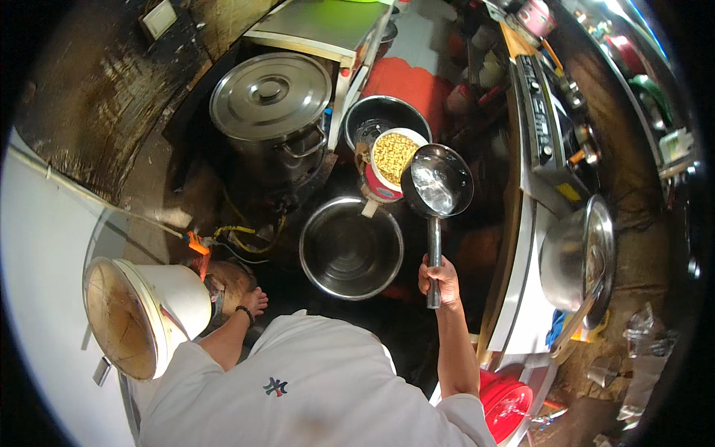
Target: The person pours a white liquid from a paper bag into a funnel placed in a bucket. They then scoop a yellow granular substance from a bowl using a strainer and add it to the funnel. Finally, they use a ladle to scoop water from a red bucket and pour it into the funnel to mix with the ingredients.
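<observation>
My right hand [443, 279] grips the straight handle of a metal ladle [437, 181]. Its round bowl shows bright glints, and I cannot tell whether it holds liquid. Just left of the bowl, a red-and-white bucket [382, 184] is full of yellow beans or kernels [394, 156]. A wide steel basin [351, 251] lies closer to me, its inside dark and shiny. My left hand [255, 302], with a dark beaded bracelet at the wrist, is low at my left with its fingers extended and nothing visible in them. Beside it stands a white plastic bucket [170, 285] with a stained lid.
A large lidded steel stockpot [271, 98] stands ahead on the left, near a metal-topped table [318, 25]. Another dark metal basin [363, 112] sits behind the beans. At right, a counter holds a steel pot [567, 257] and a stove [539, 112]. A red lidded container [505, 405] is by my right elbow.
</observation>
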Motion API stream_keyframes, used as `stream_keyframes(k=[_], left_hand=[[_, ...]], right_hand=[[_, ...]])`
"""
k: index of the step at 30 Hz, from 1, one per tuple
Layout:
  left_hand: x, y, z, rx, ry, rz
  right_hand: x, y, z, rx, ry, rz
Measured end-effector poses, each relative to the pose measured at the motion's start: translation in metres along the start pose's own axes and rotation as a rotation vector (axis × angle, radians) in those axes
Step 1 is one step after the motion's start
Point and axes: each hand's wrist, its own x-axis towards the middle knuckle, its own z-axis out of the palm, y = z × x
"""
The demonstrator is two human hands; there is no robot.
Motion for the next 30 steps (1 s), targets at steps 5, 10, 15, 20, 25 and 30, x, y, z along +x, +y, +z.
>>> stream_keyframes(k=[5, 10, 15, 20, 25, 30], left_hand=[[0.012, -0.039, -0.013, -0.103, 0.066, -0.004], [0.011, -0.046, -0.015, -0.151, 0.109, -0.045], [0.011, -0.054, -0.025, -0.175, 0.135, -0.020], [0.016, -0.050, -0.029, -0.163, 0.155, -0.002], [0.007, -0.028, -0.019, -0.151, 0.122, 0.048], [0.006, -0.019, -0.018, -0.111, 0.111, 0.045]], right_hand=[[0.041, -0.008, -0.001, -0.136, 0.101, 0.053], [0.074, -0.008, -0.026, -0.192, 0.198, 0.118], [0.088, -0.011, -0.044, -0.172, 0.263, 0.173], [0.085, -0.026, -0.042, -0.290, 0.326, 0.177], [0.088, -0.036, -0.045, -0.311, 0.339, 0.184], [0.093, -0.045, -0.039, -0.410, 0.369, 0.166]])
